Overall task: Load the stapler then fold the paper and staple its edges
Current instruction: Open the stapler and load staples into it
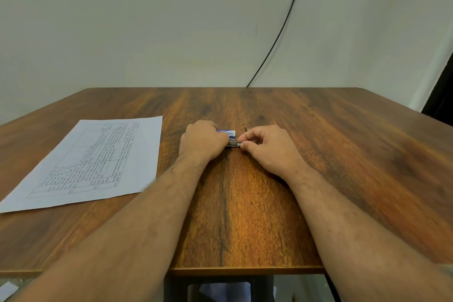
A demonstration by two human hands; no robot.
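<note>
- The wooden table (245, 203) is the landmark for every place given here; its top is dark reddish-brown with strong grain running away from the person.
- The stapler (232, 144) lies on the table near its middle, between the two hands. Only a short stretch of it shows: a small, flat, silvery-grey metal piece with thin lengthwise lines. The rest is hidden under the fingers.
- The left hand (202, 141) is curled, knuckles up, over the stapler's left end; it appears to grip that end, though the fingertips are hidden.
- The right hand (266, 146) has thumb and forefinger pinched on the stapler's right end, and its other fingers are curled in.
- The staple box (228, 132) is a small white and blue packet on the table just beyond the left hand, partly hidden by the knuckles. Its print is too small to read.
- A small metal piece (246, 128) stands on the table just beyond the right hand's fingertips; what it is cannot be told.
- The paper (90, 159) lies flat and unfolded on the left part of the table, well apart from the stapler. It is a white sheet printed with a ruled grid of text, set at a slant to the table edge.
- A black cable (282, 29) runs down the pale wall (147, 19) behind the table's far edge.
</note>
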